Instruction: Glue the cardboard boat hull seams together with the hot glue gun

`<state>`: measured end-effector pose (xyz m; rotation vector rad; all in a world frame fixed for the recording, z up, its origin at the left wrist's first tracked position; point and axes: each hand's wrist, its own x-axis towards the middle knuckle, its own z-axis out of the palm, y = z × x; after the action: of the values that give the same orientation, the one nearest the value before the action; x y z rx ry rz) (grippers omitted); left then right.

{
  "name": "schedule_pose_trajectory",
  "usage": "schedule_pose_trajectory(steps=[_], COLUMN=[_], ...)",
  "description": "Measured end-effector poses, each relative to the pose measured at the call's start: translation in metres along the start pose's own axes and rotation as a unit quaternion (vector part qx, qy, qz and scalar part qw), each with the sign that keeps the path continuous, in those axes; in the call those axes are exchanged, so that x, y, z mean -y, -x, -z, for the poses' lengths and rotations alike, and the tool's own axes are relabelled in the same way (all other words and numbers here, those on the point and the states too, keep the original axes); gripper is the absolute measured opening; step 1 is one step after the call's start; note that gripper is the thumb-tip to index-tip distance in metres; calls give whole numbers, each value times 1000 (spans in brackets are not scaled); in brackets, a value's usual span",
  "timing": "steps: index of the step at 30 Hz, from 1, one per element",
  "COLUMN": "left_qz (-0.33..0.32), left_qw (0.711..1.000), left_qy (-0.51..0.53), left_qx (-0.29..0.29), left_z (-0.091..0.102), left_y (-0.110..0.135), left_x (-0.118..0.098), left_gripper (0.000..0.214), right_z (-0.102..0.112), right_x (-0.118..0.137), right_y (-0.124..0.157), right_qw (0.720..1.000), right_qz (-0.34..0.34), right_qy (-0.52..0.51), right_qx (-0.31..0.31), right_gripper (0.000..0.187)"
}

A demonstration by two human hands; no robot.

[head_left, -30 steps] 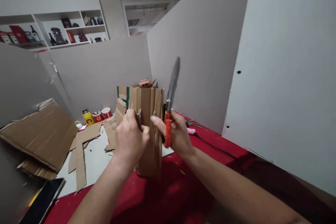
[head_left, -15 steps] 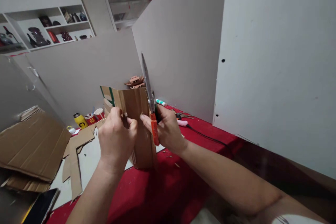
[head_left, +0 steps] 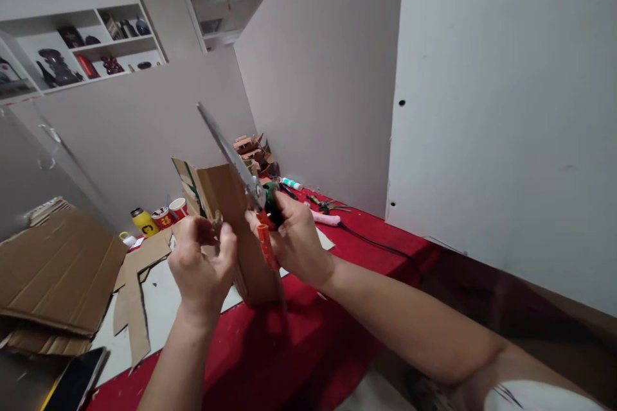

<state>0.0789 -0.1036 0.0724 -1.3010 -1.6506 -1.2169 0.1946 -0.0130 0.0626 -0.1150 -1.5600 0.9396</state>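
Scissors (head_left: pixel 260 202) with orange and green handles are gripped in my right hand (head_left: pixel 301 241), their blades closed and slanting up to the left. Behind them a folded piece of brown cardboard (head_left: pixel 260 270) stands upright on the red-covered table (head_left: pixel 308 340); green tape runs along its left part. My left hand (head_left: pixel 200 263) is closed in a pinch in front of the cardboard's left side. Between its thumb and fingers shows a small torn cardboard scrap (head_left: pixel 218 218).
Flat cardboard sheets (head_left: pixel 58 263) and cut strips (head_left: pixel 139 321) lie to the left, with a phone (head_left: pixel 74 379) at the near edge. A yellow bottle (head_left: pixel 143 221) and paper cups (head_left: pixel 178 209) stand behind. A pink-handled tool (head_left: pixel 325 218) trails a black cord on the right.
The scissors have tilted from near upright to leaning left. My left hand has drawn slightly left and down from the cardboard, the scrap now visible in its fingers.
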Motion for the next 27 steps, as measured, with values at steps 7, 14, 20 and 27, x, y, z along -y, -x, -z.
schedule_pose_trajectory(steps=[7,14,20,27], left_qz=[-65,-55,-36,107], left_qw=[970,941,997,981], left_qy=[-219,-281,-47,161], left_qx=[83,178,55,-26], left_z=[12,10,-4,-20], left_y=[-16,-23,2,46], left_x=[-14,-18,3,22], left_gripper=[24,22,26,33], right_z=[-2,-2,1,3], right_x=[-2,0,0,-4], right_y=[2,2,0,1], right_qw=[1000,998,998,999], right_qz=[7,8,0,-15], right_qy=[28,56,53,42], right_qx=[-7,-11,-18,-22], right_gripper=[16,14,15,20])
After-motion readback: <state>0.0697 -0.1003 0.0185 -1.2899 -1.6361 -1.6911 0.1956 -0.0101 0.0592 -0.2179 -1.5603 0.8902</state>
